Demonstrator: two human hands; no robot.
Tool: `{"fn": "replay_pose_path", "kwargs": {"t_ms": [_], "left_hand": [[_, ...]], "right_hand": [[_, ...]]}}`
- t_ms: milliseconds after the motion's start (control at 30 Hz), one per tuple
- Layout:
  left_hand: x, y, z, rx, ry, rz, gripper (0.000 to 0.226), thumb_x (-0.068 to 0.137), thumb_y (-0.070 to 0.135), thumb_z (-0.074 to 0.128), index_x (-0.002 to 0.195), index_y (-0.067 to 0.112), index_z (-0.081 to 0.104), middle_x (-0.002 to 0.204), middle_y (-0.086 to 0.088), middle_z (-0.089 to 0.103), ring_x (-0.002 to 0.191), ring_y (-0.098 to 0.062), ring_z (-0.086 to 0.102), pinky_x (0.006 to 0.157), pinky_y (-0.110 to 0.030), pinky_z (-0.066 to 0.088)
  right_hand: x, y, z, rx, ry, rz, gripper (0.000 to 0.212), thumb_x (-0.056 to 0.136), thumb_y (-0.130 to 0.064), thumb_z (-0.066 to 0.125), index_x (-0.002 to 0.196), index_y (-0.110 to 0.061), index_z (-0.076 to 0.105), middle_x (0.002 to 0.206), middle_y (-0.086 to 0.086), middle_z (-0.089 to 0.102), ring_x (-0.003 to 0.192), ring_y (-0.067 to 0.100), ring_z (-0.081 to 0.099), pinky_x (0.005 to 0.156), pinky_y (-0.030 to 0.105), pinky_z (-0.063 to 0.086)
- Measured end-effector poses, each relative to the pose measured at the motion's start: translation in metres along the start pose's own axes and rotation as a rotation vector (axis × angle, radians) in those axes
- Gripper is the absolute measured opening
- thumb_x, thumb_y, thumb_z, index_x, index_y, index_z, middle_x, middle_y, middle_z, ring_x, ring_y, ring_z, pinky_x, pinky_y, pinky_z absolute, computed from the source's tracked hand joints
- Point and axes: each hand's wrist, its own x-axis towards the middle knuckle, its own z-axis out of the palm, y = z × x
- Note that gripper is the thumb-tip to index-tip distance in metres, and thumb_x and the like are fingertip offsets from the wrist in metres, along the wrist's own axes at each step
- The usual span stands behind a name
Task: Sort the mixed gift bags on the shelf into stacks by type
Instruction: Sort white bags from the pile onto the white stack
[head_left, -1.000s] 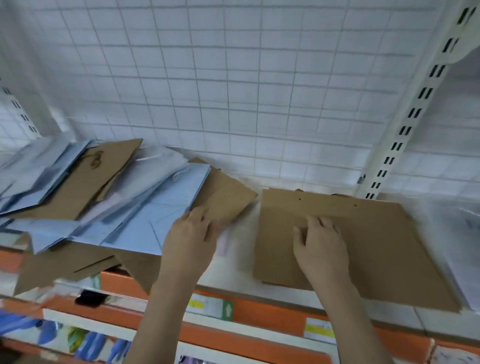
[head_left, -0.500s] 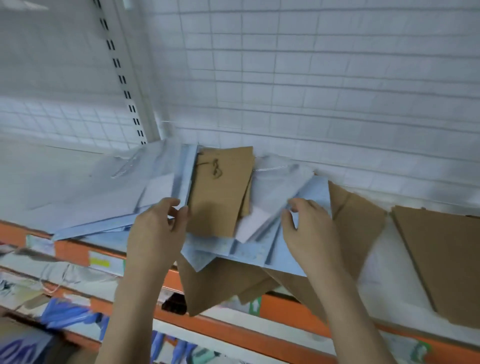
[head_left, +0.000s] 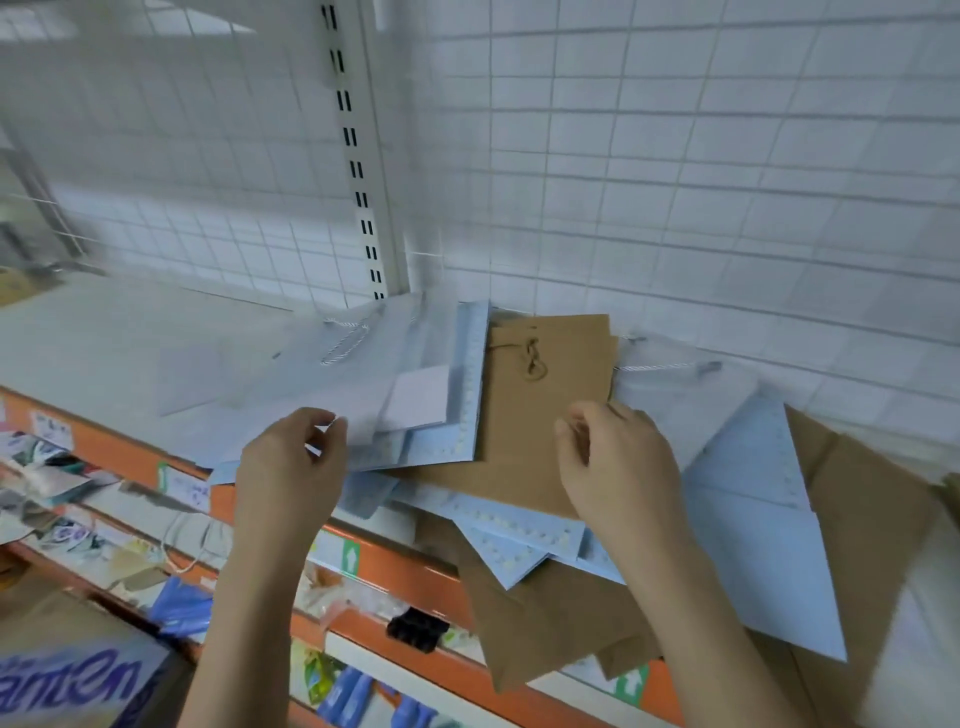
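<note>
Left hand (head_left: 291, 462): fingers curled, corner of pale bags (head_left: 363, 384) pinched, stack extending up-right from it. Brown bag (head_left: 545, 395): upright between hands, nearer right. Right hand (head_left: 618, 467): fingers curled at its lower right edge; hold cannot be told.

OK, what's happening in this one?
A person is working through a jumbled pile of flat gift bags on a shelf. The left hand pinches the edge of a pale blue bag; the right hand grips a brown kraft bag. Blue and brown bags remain mixed.
</note>
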Motion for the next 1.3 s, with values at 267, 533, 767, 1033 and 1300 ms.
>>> {"fn": "replay_pose_path", "kwargs": {"t_ms": [267,533,767,1033,1300], "left_hand": [[0.057,-0.068,0.000,0.057,-0.128,-0.107,0.037,0.089,0.030,0.056,0.118,0.007,0.059,0.115,-0.017,0.061,0.107,-0.035,0.054,0.089,-0.036,0.039],[0.108,-0.107,0.004,0.077,-0.448,-0.160,0.090,0.073,0.060,0.064,0.140,0.009,0.032,0.131,-0.021,0.049,0.122,-0.037,0.044,0.100,-0.040,0.035],[0.130,-0.125,0.010,-0.138,-0.446,-0.193,0.093,0.059,0.046,0.082,0.126,-0.003,0.040,0.124,-0.021,0.052,0.118,-0.035,0.048,0.093,-0.036,0.039],[0.129,-0.139,-0.012,-0.439,-0.435,-0.224,0.072,0.072,0.031,0.078,0.129,0.013,0.036,0.100,-0.001,0.046,0.091,-0.022,0.046,0.076,-0.025,0.033],[0.126,-0.134,-0.013,-0.631,-0.369,-0.169,0.034,0.083,0.019,0.067,0.109,0.021,0.045,0.074,0.005,0.054,0.064,-0.008,0.053,0.054,-0.016,0.038]], "right_hand": [[0.020,-0.067,0.044,-0.025,-0.031,-0.030,0.021,0.092,-0.026,0.048,0.096,-0.012,0.063,0.090,0.006,0.063,0.087,0.026,0.054,0.067,0.032,0.036],[0.020,-0.123,0.079,-0.079,-0.013,0.149,0.031,0.094,-0.029,0.045,0.117,-0.014,0.060,0.113,0.004,0.062,0.107,0.024,0.050,0.087,0.034,0.041],[0.023,-0.138,0.080,-0.145,0.016,0.267,0.030,0.095,-0.030,0.045,0.117,-0.013,0.057,0.109,0.003,0.061,0.101,0.021,0.050,0.084,0.031,0.040],[0.064,-0.138,0.093,-0.271,-0.192,0.395,0.050,0.082,-0.062,0.050,0.083,-0.012,0.046,0.078,0.004,0.049,0.070,0.020,0.049,0.053,0.025,0.034],[0.072,-0.137,0.077,-0.014,-0.237,0.448,0.043,0.089,-0.038,0.057,0.109,-0.005,0.039,0.091,0.010,0.059,0.075,0.024,0.057,0.061,0.035,0.047]]}}
